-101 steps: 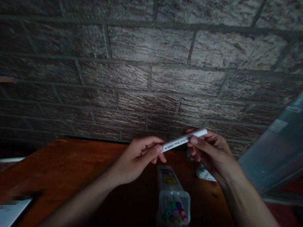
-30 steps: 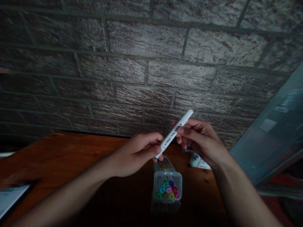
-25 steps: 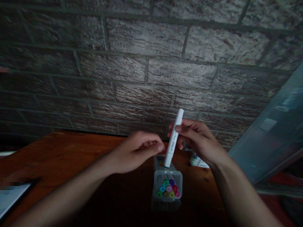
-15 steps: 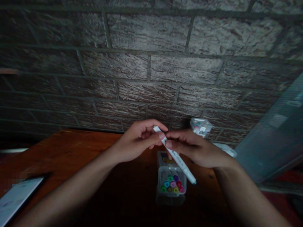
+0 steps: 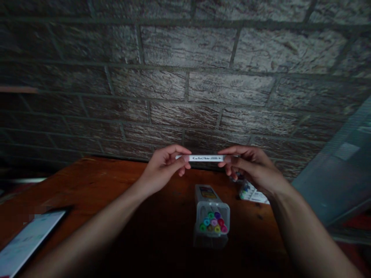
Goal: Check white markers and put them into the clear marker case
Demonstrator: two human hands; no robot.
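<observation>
A white marker with dark print along its barrel is held level above the table. My left hand pinches its left end between thumb and fingers. At the other end, my right hand grips it the same way, and the fingers cover that tip. Below the marker lies a clear plastic case with its open end towards me. Several markers with coloured caps, among them green, blue, purple, red and yellow, show inside it.
Behind my right hand, partly hidden, is a clear pack on the wooden table. A tablet-like screen lies at the left. A brick wall closes off the back; a greyish translucent panel stands at the right.
The marker has turned from a slant to level. My right hand has moved from its middle out to the right end, so the hands are farther apart. The view has shifted slightly.
</observation>
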